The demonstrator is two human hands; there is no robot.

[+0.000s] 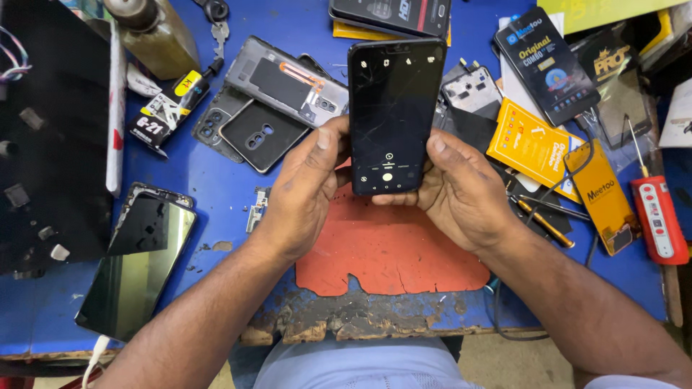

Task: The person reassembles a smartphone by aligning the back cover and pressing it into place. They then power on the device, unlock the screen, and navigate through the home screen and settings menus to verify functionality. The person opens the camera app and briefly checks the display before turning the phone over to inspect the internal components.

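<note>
A black smartphone [393,108] with a cracked, lit screen is held upright above the bench, screen toward me. My left hand [306,191] grips its lower left edge, thumb on the side. My right hand [461,191] grips the lower right edge, thumb against the frame. Under both hands lies a worn red-orange work mat [389,252] on the blue bench [216,187].
Left: a phone with a reflective screen [133,270], a black board [50,137], a glue tube [169,108], a bottle [155,32]. Behind: phone back covers [259,133] and a grey mid-frame [288,83]. Right: yellow and black part packets [537,144], a red tool [659,216], a screwdriver [544,223].
</note>
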